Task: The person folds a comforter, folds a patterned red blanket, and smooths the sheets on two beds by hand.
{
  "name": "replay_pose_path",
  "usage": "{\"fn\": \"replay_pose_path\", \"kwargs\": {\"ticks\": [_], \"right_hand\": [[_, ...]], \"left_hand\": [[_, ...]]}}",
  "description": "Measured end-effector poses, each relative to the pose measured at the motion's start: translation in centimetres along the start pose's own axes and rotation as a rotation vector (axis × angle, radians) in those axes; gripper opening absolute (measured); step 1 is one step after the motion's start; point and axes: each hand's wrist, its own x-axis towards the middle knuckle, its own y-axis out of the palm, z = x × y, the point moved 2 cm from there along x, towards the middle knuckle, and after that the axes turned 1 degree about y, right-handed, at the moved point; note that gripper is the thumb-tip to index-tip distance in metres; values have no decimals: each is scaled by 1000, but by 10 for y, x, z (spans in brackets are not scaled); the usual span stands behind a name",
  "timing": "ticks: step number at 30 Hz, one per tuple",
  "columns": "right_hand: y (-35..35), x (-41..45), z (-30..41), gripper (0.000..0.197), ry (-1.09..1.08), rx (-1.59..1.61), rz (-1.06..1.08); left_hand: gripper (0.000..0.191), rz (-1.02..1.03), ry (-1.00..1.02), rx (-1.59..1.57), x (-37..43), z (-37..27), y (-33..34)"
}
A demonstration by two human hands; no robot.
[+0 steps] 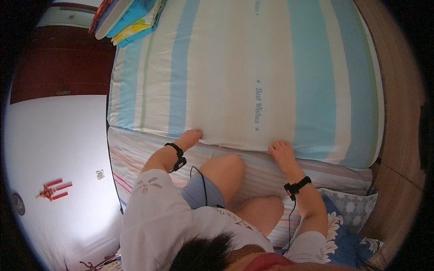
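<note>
A bed sheet (237,84) with broad blue, cream and green stripes lies nearly flat over the bed before me, with printed writing and stars along one pale band. My left hand (190,139) pinches its near edge, left of the middle. Farther right, my right hand (282,151) has its fingers curled over the same edge, the thumb hidden. Beneath and in front of that edge, a striped bed cover (257,172) shows, and I kneel on it. Each wrist wears a black strap with a small cabled device.
Folded blue and yellow cloths (139,27) are stacked at the bed's far left corner. A patterned grey pillow (356,206) and dark blue floral fabric (339,233) lie at my right. A white wall (61,142) borders the left; wooden flooring (400,128) runs along the right.
</note>
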Motion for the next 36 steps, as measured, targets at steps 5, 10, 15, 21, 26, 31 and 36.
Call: {"fn": "replay_pose_path", "kwargs": {"ticks": [5,10,15,21,26,31,36], "right_hand": [[6,-14,-6,15,73,55,146],[-6,-24,-9,16,128,96,0],[-27,-76,-60,25,353,-80,58],[-85,-130,-128,25,489,-250,-275],[-80,-133,-135,22,514,-167,131],[-57,-178,-138,17,566,-219,128],[-53,-169,-134,19,685,-40,28]], "left_hand": [[11,34,66,-56,-4,-12,10],[12,69,119,-85,1,-20,2],[26,49,127,-44,2,-51,-3],[29,93,415,-145,63,-145,-53],[33,209,709,-1,126,-212,-64],[62,113,884,75,164,-290,-100],[86,-9,896,148,175,-328,-87]]}}
